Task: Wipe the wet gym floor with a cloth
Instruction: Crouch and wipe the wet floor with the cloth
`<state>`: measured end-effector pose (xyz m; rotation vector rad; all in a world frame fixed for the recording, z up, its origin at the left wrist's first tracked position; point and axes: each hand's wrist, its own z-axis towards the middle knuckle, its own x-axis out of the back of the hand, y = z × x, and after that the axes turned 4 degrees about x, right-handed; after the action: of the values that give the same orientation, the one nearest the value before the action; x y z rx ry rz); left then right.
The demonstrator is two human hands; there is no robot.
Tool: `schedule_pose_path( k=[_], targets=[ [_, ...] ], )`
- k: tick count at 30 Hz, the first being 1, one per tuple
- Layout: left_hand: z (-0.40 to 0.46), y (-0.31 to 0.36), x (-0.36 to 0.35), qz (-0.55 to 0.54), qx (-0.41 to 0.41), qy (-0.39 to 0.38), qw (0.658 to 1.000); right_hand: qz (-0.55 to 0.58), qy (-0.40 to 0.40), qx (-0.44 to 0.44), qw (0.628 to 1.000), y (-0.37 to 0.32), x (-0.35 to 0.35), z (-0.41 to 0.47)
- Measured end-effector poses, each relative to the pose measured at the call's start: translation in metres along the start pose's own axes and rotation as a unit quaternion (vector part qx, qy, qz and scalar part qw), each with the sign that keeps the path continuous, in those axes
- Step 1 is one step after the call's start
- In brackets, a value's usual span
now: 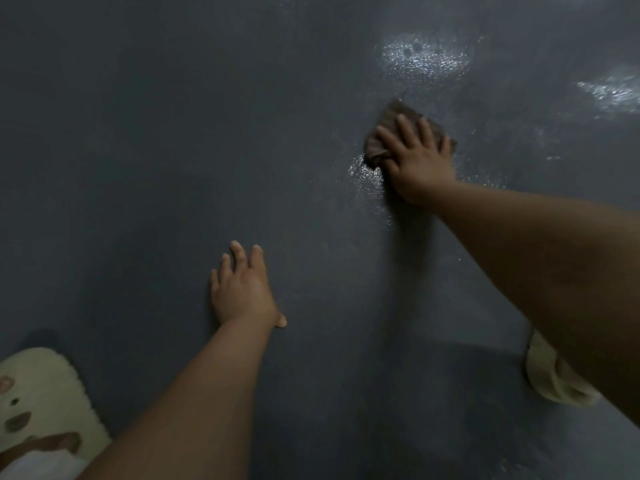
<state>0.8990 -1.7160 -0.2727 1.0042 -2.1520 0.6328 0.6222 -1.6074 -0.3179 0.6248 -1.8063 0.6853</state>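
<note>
Several wet patches [426, 55] glisten on dark floor [138, 133]; right hand [417, 161] flat on cloth [398, 133]; left hand [242, 289] flat, grip empty.

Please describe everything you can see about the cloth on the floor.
The cloth is a small, dark brown piece of soft fabric, crumpled and folded rather than spread flat. It lies on the dark grey floor, far right of centre. The right hand presses on it with straight fingers and covers much of it. A shiny wet patch touches its near left edge. Whether it is soaked cannot be told.
</note>
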Motion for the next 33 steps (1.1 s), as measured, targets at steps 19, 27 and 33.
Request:
schedule_pose_path(
  k=[19, 27, 33],
  targets=[
    [-0.001, 0.004, 0.001, -0.007, 0.0, 0.011, 1.0, 0.066, 0.034, -0.046, 0.996, -0.072, -0.056, -0.142],
    [-0.001, 0.005, 0.001, 0.001, 0.007, 0.009, 1.0, 0.028, 0.005, 0.101, 0.995, -0.134, -0.093, -0.225],
    [0.0, 0.006, -0.001, 0.001, 0.008, 0.01, 1.0, 0.001, 0.008, 0.198, 0.98, -0.104, -0.076, -0.165]
  ],
)
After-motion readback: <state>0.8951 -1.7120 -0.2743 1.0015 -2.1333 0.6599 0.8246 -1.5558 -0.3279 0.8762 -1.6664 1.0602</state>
